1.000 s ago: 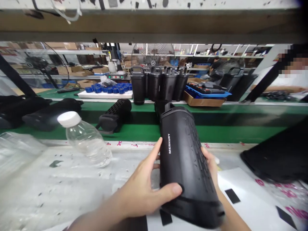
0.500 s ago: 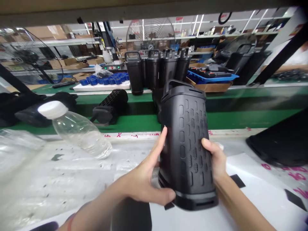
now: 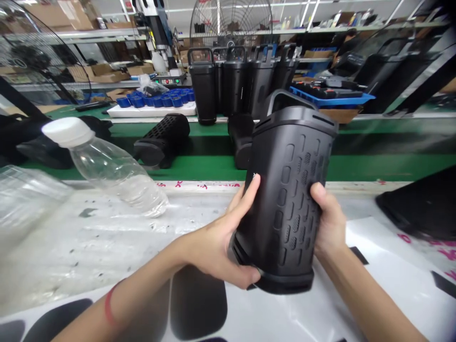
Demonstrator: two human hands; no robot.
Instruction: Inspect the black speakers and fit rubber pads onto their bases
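Centre frame: left hand (image 3: 217, 242) and right hand (image 3: 329, 223) clamp the upright black speaker (image 3: 288, 190) above the bench; grille faces the camera, mid-inspection, not yet set down.

Black speaker (image 3: 288, 190): tall, matte rubbery casing, rounded corners, carry handle at top. Facing side patterned with rows of small oblong recesses, some perforated. Held almost upright, top tilted slightly right, lifted clear of the white worktop (image 3: 107, 247) near its front edge, gripped from 2 sides at its lower half.
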